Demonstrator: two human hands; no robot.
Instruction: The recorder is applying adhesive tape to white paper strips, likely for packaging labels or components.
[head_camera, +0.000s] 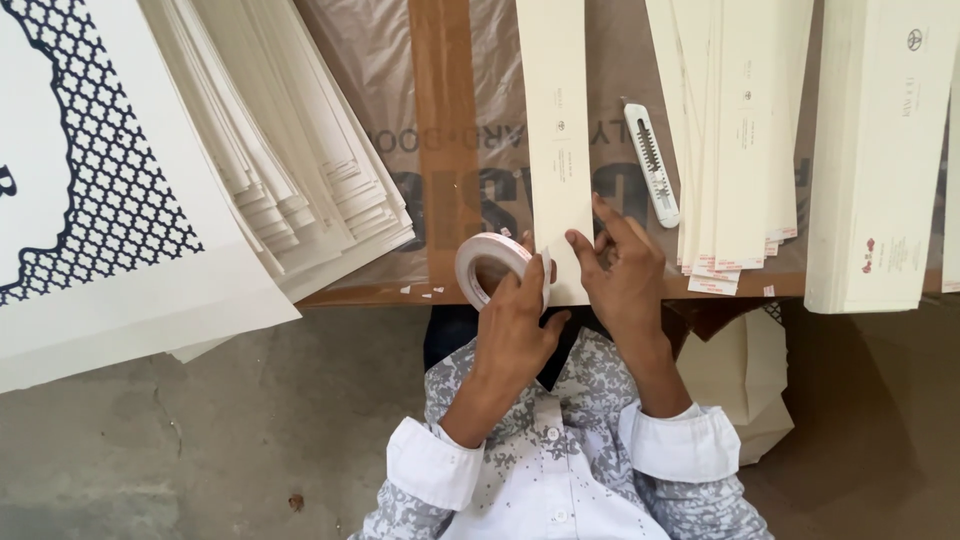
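Seen from overhead, a brown table (450, 120) covered with a clear plastic sheet spans the upper part of the view, above a grey concrete floor (200, 440). At far left lies a large white printed sheet (100, 230) bearing a dark lattice pattern, overlapping a fanned stack of cream card sheets (300, 170). At far right stands a thick pile of cream strips (880, 150), and just to its left a second, thinner spread of similar strips (735, 130) whose lower ends carry red-and-white tape liners. A single long cream card strip (555, 120) lies lengthwise on the table, its near end reaching the table edge between the two hands. A white utility knife (652, 165) rests between this strip and the thinner spread, touching neither hand. The left hand (515, 325) is closed around a roll of double-sided tape (490, 265), which is held upright on its edge just to the left of the strip's near end. The right hand (625, 275) rests on the strip's near right edge with fingers spread apart and thumb pressed to the card, gripping nothing. Small scraps of liner (420, 292) lie along the table edge to the left of the roll.
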